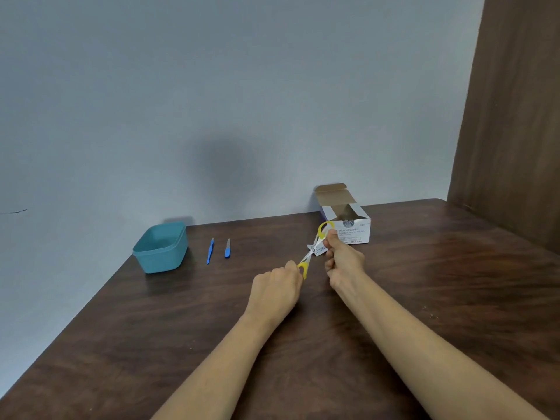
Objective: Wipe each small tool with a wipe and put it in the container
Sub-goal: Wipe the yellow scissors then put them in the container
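Two bare forearms reach from the near edge across the dark wood-grain table (439, 298). The left hand (277, 287) grips one yellow handle loop of the small yellow-handled scissors (312, 251), which are held above the table near its far right. The right hand (342, 259) is curled closed, pinching a small white wipe (318, 252) against the scissors near the pivot; a second yellow loop shows above its fingers. Whether the white piece is a bare wipe or its sachet cannot be told. An open white cardboard box of alcohol swabs (353, 230) sits just behind. The teal plastic container (160, 253) stands well apart at the far left, apparently empty, with a slim blue-handled tool (209, 252) and a short blue-handled tool (227, 249) lying between it and the hands. Hazards: the scissors appear spread, so sliding the wipe along an exposed edge may cut the fingers or tear the wipe. A single-loop grip may let the tool swing about its pivot. Carrying it leftward low may disturb the two lying tools.
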`<state>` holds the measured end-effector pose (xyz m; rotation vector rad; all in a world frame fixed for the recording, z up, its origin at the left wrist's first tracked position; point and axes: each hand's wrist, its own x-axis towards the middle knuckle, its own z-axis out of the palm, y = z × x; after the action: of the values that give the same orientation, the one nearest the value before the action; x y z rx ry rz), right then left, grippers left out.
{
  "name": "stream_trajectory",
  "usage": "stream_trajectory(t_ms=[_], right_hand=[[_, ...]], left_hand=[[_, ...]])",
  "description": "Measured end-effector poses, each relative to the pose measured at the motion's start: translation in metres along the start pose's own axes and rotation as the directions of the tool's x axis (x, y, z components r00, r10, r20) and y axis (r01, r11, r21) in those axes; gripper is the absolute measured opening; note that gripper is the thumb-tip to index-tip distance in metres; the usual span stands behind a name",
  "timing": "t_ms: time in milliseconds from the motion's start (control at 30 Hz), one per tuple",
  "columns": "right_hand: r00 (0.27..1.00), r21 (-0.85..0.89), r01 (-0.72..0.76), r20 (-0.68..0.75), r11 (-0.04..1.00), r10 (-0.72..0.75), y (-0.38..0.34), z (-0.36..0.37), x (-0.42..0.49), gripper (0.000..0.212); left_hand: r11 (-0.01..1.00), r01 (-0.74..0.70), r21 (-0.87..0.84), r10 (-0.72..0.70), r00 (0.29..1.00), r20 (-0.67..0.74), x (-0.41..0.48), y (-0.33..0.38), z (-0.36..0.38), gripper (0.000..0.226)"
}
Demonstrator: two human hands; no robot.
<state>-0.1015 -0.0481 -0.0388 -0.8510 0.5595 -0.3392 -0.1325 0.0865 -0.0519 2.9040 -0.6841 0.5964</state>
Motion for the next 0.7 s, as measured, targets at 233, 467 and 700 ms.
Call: stream_trajectory(t_ms=[233,467,700], right_hand=[[0.998,-0.133,0.023,0.068,0.991,-0.014,0.014,0.007,-0.011,0.022],[0.999,0.000,0.031,0.008,1.000,-0.031,0.000,-0.004,0.005,0.018],[0.996,-0.015,0.027,0.086,1.000,-0.026,0.007,0.002,-0.008,0.015]], left_hand=[[1.000,0.025,-0.003,-0.025,1.000,-0.012,-0.002,-0.003,-0.005,0.026],[0.999,-0.020,0.048,0.021,1.000,-0.004,0.001,0.002,0.003,0.026],[0.997,0.000,0.079,-0.001,1.000,0.012,0.000,-0.002,-0.002,0.025]])
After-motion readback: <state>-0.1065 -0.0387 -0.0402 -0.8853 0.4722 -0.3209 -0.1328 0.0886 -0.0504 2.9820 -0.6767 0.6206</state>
